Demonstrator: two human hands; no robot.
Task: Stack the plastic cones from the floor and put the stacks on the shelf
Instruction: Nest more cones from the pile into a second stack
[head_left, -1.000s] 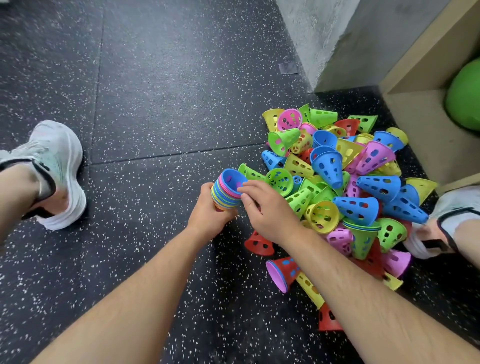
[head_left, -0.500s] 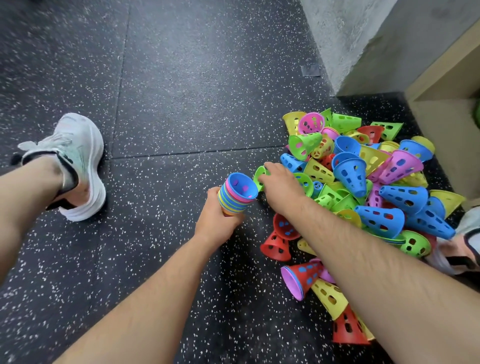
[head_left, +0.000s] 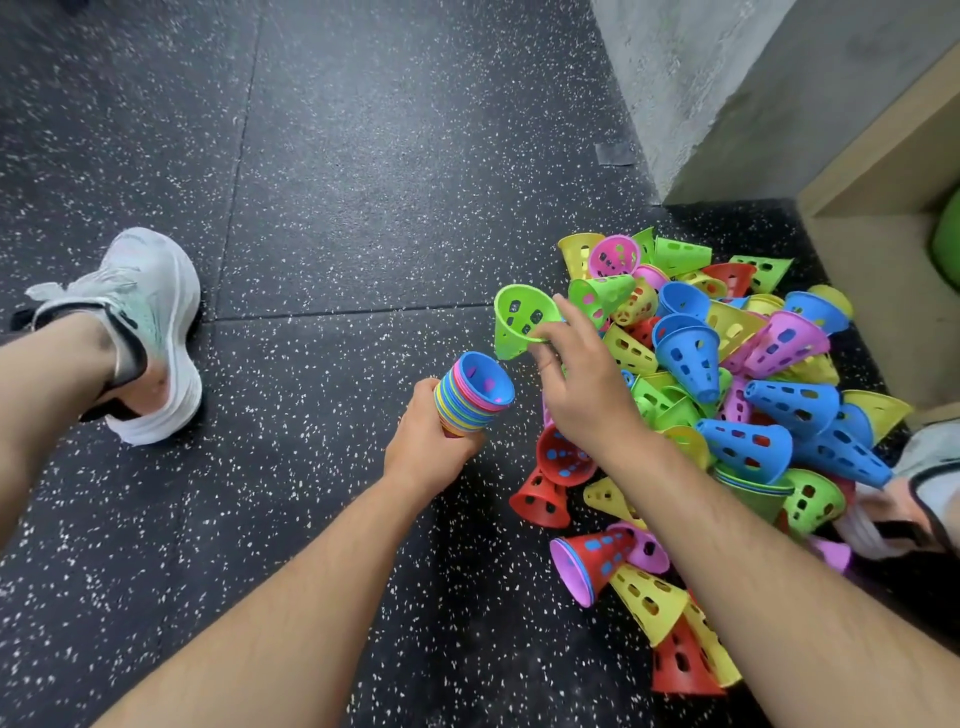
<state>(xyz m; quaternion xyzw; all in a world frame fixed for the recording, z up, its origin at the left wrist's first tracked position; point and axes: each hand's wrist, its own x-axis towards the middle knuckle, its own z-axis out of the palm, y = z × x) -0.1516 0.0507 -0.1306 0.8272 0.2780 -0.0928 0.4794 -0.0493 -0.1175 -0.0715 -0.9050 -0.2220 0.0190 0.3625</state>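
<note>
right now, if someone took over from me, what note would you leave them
The left hand grips a nested stack of cones, open end up, blue on top.
The right hand pinches a green cone by its rim, close to the stack's mouth.
Done: one stack begun.
Left: a large loose pile on the floor beside the shelf; no stack shows on the shelf part in view.

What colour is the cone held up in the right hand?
Lime green: the cone is dotted with small holes, seen in the head view.
</note>
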